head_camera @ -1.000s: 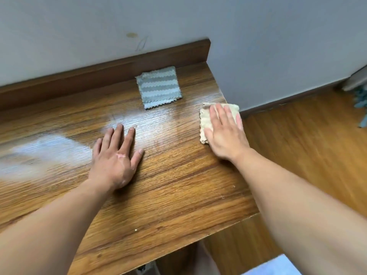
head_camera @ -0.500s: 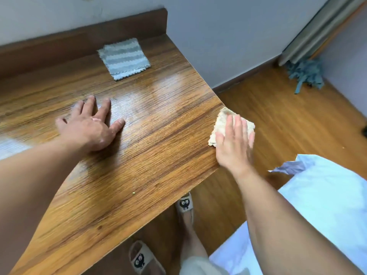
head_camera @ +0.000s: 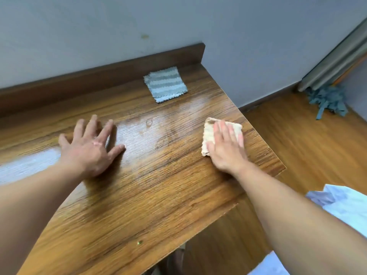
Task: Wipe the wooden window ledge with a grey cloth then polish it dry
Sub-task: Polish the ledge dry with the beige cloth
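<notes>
Two bare forearms reach in from the bottom of the frame. The left hand (head_camera: 90, 148) lies palm down left of centre, its fingers spread wide and pointing toward the upper right, thumb out to the left. The right hand (head_camera: 226, 148) lies palm down right of centre, fingers straight and close together, pointing up the frame. Its forearm runs in from the lower right corner, the left forearm from the lower left.

— What is the right hand (head_camera: 226, 149) doing?
— It lies flat on a tan cloth (head_camera: 222, 133) on the wooden ledge (head_camera: 149, 195).
— And the left hand (head_camera: 89, 147)?
— Flat on the wood, fingers spread. The grey cloth (head_camera: 165, 84) sits near the wall.
</notes>
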The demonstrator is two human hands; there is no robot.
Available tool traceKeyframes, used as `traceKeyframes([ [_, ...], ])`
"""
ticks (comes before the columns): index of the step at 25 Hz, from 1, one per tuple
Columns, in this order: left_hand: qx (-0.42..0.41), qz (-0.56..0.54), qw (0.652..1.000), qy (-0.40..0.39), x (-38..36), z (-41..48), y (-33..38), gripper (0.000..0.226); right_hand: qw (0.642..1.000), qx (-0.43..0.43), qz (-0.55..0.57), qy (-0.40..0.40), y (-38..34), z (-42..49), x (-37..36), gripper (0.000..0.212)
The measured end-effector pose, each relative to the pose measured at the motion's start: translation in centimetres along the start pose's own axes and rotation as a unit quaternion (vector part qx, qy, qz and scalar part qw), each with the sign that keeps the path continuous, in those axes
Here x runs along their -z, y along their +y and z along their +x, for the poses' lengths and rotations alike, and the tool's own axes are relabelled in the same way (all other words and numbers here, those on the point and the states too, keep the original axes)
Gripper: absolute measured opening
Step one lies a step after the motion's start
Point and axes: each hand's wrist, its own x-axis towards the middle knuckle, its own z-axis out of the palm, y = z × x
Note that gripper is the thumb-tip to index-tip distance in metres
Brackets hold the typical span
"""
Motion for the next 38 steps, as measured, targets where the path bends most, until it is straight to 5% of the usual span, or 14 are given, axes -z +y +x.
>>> traceKeyframes([
  [3,0.075,-0.021,0.997,0.009,-1.4,1.1,-7.0,0.094,0.998,-0.06,0.009,-0.002,-6.3,3.8,0.2,0.071],
  [5,0.114,-0.055,0.992,0.004,-2.0,1.7,-10.6,0.097,0.988,0.157,-0.001,0.005,-13.6,-3.7,-3.0,0.075],
  [8,0.117,-0.058,0.991,0.0,-2.7,1.8,-11.7,0.091,0.896,0.443,0.005,-0.041,-16.3,-13.7,-5.2,0.072],
  [9,0.112,-0.054,0.992,-0.006,-2.7,1.9,-11.3,0.089,0.888,0.457,-0.007,-0.051,-15.0,-11.4,-4.5,0.071],
  [14,0.11,-0.063,0.992,-0.01,-2.6,1.8,-11.6,0.089,0.993,0.114,0.016,-0.027,-19.7,0.3,-1.4,0.075],
  [18,0.09,-0.06,0.994,0.018,-2.8,1.3,-13.1,0.087,0.873,0.481,0.011,-0.079,-22.2,-9.8,-4.3,0.073],
  [20,0.075,-0.075,0.993,0.044,-2.8,1.0,-14.9,0.088,0.902,0.42,-0.038,-0.088,-19.5,-1.7,-2.4,0.072],
  [23,0.167,-0.109,0.978,0.065,-4.1,0.1,-19.1,0.089,0.982,0.176,-0.028,-0.062,-23.4,4.9,0.1,0.074],
  [25,0.209,-0.111,0.97,0.056,-5.1,-0.7,-20.8,0.089,0.957,0.286,0.019,-0.048,-27.2,-1.9,-3.2,0.074],
  [28,0.205,-0.106,0.972,0.037,-4.9,-0.6,-21.0,0.091,0.851,0.516,-0.003,-0.094,-25.9,-6.7,-4.0,0.074],
  [30,0.205,-0.106,0.973,0.01,-3.9,-0.5,-20.3,0.092,0.909,0.408,-0.039,-0.079,-24.7,2.2,-2.5,0.076],
  [33,0.208,-0.097,0.973,-0.034,-3.3,-0.8,-20.4,0.093,0.996,0.08,0.024,-0.026,-31.0,8.8,-0.1,0.076],
  [35,0.207,-0.097,0.973,-0.042,-3.1,-1.1,-21.0,0.095,0.982,0.184,0.047,-0.017,-36.8,2.4,-2.5,0.076],
  [38,0.19,-0.083,0.978,-0.039,-2.6,-1.6,-21.8,0.095,0.847,0.519,-0.032,-0.11,-35.6,-2.1,-3.4,0.073],
])
